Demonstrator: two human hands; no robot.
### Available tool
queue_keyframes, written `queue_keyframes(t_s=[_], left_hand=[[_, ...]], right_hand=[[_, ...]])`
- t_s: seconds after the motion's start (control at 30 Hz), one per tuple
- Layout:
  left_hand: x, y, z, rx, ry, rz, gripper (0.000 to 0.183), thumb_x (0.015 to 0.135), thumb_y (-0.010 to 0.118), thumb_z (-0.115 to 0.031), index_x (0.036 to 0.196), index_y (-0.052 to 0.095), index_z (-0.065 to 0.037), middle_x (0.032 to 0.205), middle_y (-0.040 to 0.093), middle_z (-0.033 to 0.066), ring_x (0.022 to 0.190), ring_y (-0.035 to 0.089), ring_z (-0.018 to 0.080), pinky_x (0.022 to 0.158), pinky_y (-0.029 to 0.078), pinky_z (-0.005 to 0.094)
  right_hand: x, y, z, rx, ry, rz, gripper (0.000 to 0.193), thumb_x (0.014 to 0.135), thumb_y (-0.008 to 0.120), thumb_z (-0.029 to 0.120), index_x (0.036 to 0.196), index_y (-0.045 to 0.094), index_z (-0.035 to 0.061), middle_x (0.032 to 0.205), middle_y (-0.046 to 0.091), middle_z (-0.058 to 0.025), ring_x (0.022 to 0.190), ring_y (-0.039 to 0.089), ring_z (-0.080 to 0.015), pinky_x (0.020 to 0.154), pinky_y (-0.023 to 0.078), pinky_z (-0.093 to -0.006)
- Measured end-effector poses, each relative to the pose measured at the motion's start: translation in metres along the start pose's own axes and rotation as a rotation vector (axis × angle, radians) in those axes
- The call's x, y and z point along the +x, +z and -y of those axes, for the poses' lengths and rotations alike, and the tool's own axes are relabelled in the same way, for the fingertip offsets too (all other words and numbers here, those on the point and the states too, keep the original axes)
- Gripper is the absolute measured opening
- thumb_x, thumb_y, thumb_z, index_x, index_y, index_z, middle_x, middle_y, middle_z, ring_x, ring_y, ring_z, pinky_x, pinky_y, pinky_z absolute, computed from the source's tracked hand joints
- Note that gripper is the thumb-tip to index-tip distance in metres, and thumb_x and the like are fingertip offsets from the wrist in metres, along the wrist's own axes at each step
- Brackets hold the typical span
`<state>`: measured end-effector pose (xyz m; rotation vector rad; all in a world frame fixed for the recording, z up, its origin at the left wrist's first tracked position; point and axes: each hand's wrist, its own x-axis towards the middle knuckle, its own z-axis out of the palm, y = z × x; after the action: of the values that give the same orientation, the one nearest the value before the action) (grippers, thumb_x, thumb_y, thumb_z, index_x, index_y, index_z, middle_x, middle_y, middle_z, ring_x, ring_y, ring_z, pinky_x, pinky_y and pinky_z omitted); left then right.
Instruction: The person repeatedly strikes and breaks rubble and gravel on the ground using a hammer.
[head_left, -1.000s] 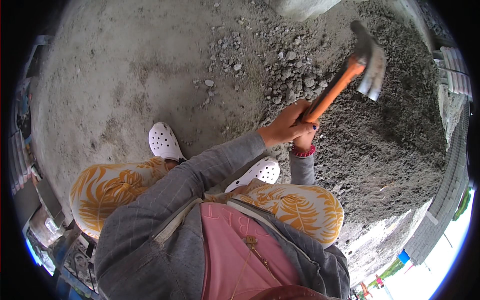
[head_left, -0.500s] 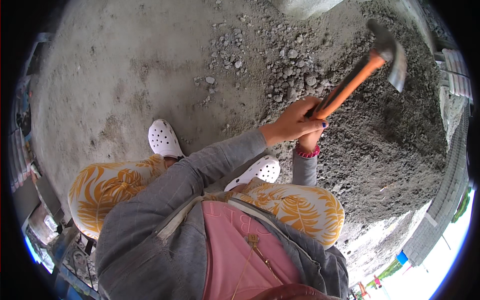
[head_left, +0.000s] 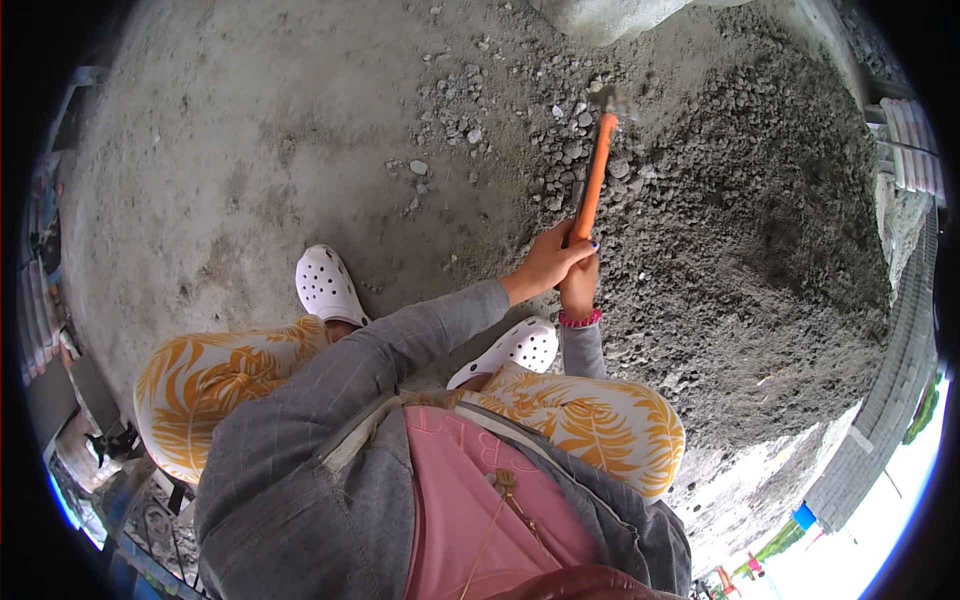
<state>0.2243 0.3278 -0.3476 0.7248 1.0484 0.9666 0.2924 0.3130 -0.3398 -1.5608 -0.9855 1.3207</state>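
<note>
In the head view, the hammer [head_left: 593, 185] is pointing away from the person, up the picture and leaning slightly to the right. Its long axis is running nearly in line with the right forearm, while the left forearm is cutting in at a slant from the left. The left hand [head_left: 550, 258] is sitting higher on the handle and so is being the nearer one to the hammer's head [head_left: 612, 101]; the right hand [head_left: 579, 285] is meeting it just below, at the butt end. Both are clamping together on the handle, the left with its thumb lying across, the right with its fingers mostly hiding from me.

The head is showing over the far part of the stones [head_left: 619, 168], well apart from both hands. It is blurring, so I can't tell whether it is touching any of them. To the right of the handle, dark gravel [head_left: 760, 330] is spreading out; to the left, smoother ground [head_left: 230, 130] is stretching away. The white shoes [head_left: 327, 285] are resting nearer the person than the stones.

As for looks, the handle is showing bright orange with a dark strip along its left side, and the head is appearing dull and greyish.
</note>
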Motion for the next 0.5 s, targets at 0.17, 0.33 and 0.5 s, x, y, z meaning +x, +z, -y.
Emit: queue_keyframes(t_s=[0.17,0.33,0.5], left_hand=[[0.001,0.010,-0.078,0.255,0.513,0.204,0.030,0.071,0.060,-0.020,0.091,0.047,-0.001,0.075,0.048,0.0056,0.071,0.047,0.0141,0.064,0.038,0.0260],[0.008,0.003,-0.042,0.174,0.505,0.294,0.027,0.076,0.053,-0.022,0.090,0.043,-0.001,0.072,0.046,0.0047,0.068,0.046,0.0137,0.061,0.036,0.0261],[0.006,-0.009,0.032,-0.076,-0.107,0.029,0.025,0.079,0.049,-0.022,0.091,0.045,-0.001,0.069,0.045,0.0032,0.067,0.045,0.0105,0.061,0.036,0.0232]], right_hand=[[0.017,-0.025,0.020,0.197,-0.285,0.062,0.025,0.083,0.041,0.017,0.098,0.044,-0.0030,0.090,0.051,-0.0085,0.075,0.052,-0.0136,0.061,0.043,-0.0244],[0.033,-0.050,-0.080,-0.001,-0.099,0.116,0.024,0.084,0.043,0.020,0.100,0.045,0.0024,0.089,0.052,-0.0096,0.078,0.051,-0.0160,0.064,0.042,-0.0289],[0.026,-0.034,-0.094,-0.179,0.182,0.168,0.024,0.084,0.043,0.021,0.100,0.045,0.0026,0.088,0.052,-0.0093,0.077,0.050,-0.0156,0.063,0.041,-0.0289]])
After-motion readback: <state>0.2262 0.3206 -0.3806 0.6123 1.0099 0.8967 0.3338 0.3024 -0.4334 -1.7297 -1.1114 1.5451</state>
